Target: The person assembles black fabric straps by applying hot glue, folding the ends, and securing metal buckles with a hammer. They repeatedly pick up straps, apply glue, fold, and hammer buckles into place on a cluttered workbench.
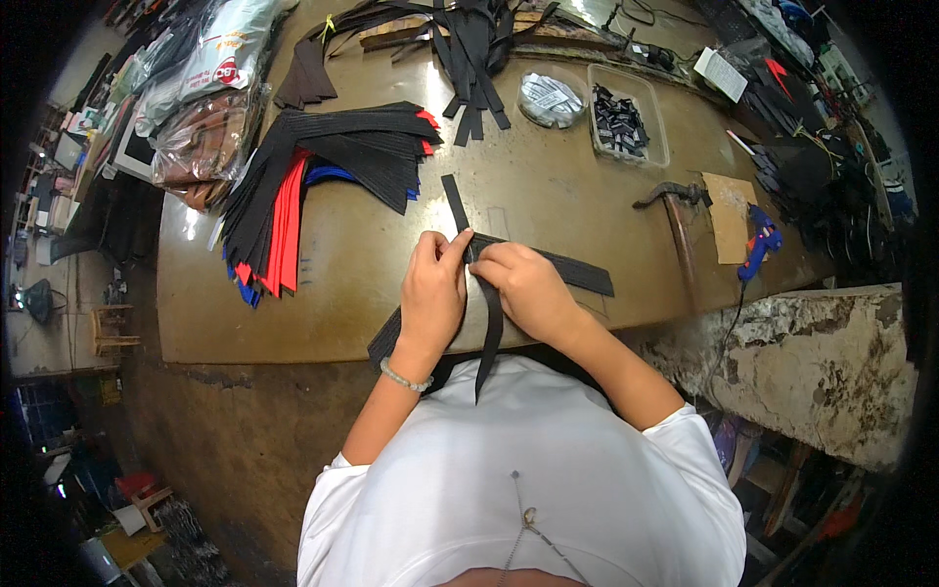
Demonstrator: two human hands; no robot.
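At the table's near edge, my left hand (436,293) pinches a black webbing strap (490,328) between thumb and fingers. My right hand (528,289) is closed beside it, its fingertips pressed together on the same strap. One end of the strap points away from me over the table; the other hangs past the edge against my white shirt. A wider black ribbed strip (584,275) comes out beyond my right hand. Another black ribbed piece (385,339) shows beside my left wrist; whether the two join is hidden by my hands. My fingertips cover what lies between them.
Black, red and blue strips (362,147) lie fanned out at the left. Farther off are black straps (474,68), a round clear pack (551,101) and a plastic box (653,98) of small black parts. A clamp (675,193) and a blue glue gun (758,243) are at the right.
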